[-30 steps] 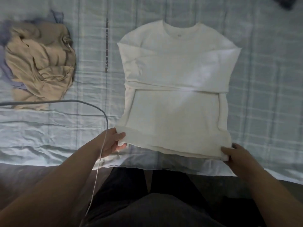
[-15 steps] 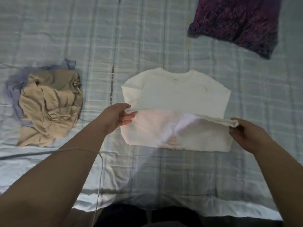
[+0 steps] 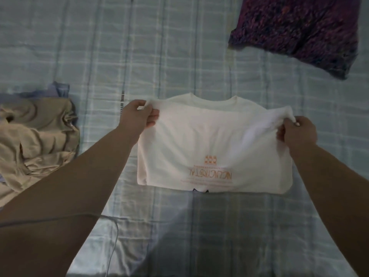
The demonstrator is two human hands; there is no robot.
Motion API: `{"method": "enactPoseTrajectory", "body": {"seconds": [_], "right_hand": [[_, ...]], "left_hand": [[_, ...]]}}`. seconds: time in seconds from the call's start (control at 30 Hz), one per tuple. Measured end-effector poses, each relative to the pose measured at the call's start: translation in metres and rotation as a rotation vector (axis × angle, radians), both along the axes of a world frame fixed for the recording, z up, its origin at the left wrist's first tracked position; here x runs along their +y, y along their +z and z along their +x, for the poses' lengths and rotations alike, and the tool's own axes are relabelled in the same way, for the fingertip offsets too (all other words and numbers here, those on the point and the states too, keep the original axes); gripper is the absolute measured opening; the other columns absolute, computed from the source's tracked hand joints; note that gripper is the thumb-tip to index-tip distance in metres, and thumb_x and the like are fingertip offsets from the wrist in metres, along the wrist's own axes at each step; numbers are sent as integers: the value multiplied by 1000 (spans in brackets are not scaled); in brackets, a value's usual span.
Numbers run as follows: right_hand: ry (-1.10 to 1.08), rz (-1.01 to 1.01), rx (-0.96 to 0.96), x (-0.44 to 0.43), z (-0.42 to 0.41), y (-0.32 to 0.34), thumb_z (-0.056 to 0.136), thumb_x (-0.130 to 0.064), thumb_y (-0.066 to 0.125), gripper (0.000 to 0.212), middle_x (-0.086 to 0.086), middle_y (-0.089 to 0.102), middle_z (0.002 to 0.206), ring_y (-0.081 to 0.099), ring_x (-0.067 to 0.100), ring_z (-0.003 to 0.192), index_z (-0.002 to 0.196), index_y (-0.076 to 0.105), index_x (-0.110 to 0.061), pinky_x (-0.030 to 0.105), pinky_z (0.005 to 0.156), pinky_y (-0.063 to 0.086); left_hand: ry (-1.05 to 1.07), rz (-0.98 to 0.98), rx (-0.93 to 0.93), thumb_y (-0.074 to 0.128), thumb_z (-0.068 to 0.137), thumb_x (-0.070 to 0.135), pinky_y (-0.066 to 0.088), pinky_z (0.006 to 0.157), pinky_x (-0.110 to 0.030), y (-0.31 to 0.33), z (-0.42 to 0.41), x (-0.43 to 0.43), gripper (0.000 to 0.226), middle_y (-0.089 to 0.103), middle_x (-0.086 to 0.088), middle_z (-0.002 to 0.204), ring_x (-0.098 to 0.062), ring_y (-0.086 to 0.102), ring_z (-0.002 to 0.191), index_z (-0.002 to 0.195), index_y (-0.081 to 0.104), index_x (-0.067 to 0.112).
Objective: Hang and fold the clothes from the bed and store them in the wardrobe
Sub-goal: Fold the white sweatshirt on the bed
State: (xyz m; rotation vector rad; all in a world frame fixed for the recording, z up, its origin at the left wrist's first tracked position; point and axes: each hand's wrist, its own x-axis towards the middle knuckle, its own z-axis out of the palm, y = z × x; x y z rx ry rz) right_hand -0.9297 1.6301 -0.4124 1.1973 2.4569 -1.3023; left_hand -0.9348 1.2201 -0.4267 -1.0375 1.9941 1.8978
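Note:
A white sweatshirt [image 3: 215, 144] lies on the bed, folded in half so its lower half covers the upper part, with an orange print showing upside down near the fold. My left hand [image 3: 137, 118] pinches the hem's left corner near the shoulder. My right hand [image 3: 295, 132] pinches the hem's right corner. The collar peeks out above the hem, between my two hands.
A crumpled beige garment [image 3: 34, 144] over a lilac one lies at the left. A dark purple patterned garment [image 3: 295, 31] lies at the far right. The checked pale blue bedsheet [image 3: 159, 56] covers the bed. A thin cable [image 3: 111, 236] runs under my left arm.
Both hands lifted the sweatshirt's bottom hem and carried it away from me up to the shoulders, folding the garment in half. The view tilted upward, revealing the purple garment.

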Motion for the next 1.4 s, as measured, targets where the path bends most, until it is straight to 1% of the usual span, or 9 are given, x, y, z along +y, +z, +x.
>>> {"method": "enactPoseTrajectory", "body": {"seconds": [0.13, 0.3, 0.4, 0.47, 0.57, 0.67, 0.77, 1.17, 1.4], "right_hand": [[-43, -19, 49, 2, -21, -21, 91, -24, 49, 23, 6, 62, 63, 60, 20, 49, 72, 59, -18, 44, 65, 61], [-17, 91, 13, 6, -35, -49, 83, -36, 46, 26, 3, 69, 63, 69, 27, 59, 76, 64, -18, 49, 66, 61], [-97, 28, 45, 8, -38, -65, 89, -31, 45, 28, 4, 69, 70, 64, 11, 49, 107, 64, -21, 36, 59, 59], [-109, 19, 96, 9, -35, -73, 85, -30, 44, 43, 9, 72, 84, 67, 14, 60, 128, 52, -28, 40, 71, 59], [200, 221, 107, -9, -6, -62, 89, -27, 46, 53, -1, 65, 118, 60, 16, 101, 141, 37, -31, 33, 100, 45], [674, 405, 204, -43, 45, -48, 97, -24, 43, 52, 7, 42, 148, 38, 21, 136, 148, 32, -17, 38, 117, 27], [1044, 613, 127, -52, 92, -68, 99, -34, 33, 54, 12, 26, 160, 15, 27, 150, 150, 32, -16, 52, 121, 15], [910, 659, 3, -21, 113, -95, 93, -44, 33, 62, 9, 30, 159, 23, 27, 148, 151, 35, -22, 52, 121, 9], [831, 636, 129, 35, 114, -89, 94, -32, 36, 60, 24, 41, 149, 40, 41, 137, 144, 44, -1, 53, 111, 34]], "left_hand": [[17, -67, -7, 57, 96, 17, 60, 67, -34, -19, -24, 4, 2, 75, -7, 79, -22, 74, 76, 96, 58, 16], [81, -89, 6, 53, 97, 15, 59, 70, -39, -44, -37, 10, 4, 73, -8, 77, -25, 71, 77, 93, 54, 15], [89, -138, 8, 51, 94, 8, 59, 78, -43, -55, -34, 16, 11, 72, -5, 81, -21, 68, 75, 102, 53, 16], [-26, -244, 37, 52, 92, 7, 57, 87, -34, -56, -27, 22, 37, 71, 1, 96, -13, 67, 81, 127, 47, 17], [-429, -559, 208, 51, 90, 6, 39, 105, -21, -47, 10, 39, 60, 55, -4, 136, -12, 54, 119, 146, 34, 15], [-847, -942, 399, 50, 89, 16, 20, 119, -50, -42, 67, 61, 58, 37, -14, 153, -32, 27, 145, 145, 40, 9], [-1055, -1080, 350, 44, 96, 30, 15, 118, -58, -53, 117, 65, 57, 27, -15, 159, -34, 15, 150, 149, 38, 11], [-1038, -1186, 229, 37, 96, 39, 18, 116, -63, -92, 142, 24, 56, 34, -13, 157, -34, 24, 148, 147, 46, 19], [-815, -955, 274, 35, 96, 30, 20, 120, -50, -76, 138, 17, 59, 27, -15, 159, -26, 18, 150, 151, 34, 8]]}}
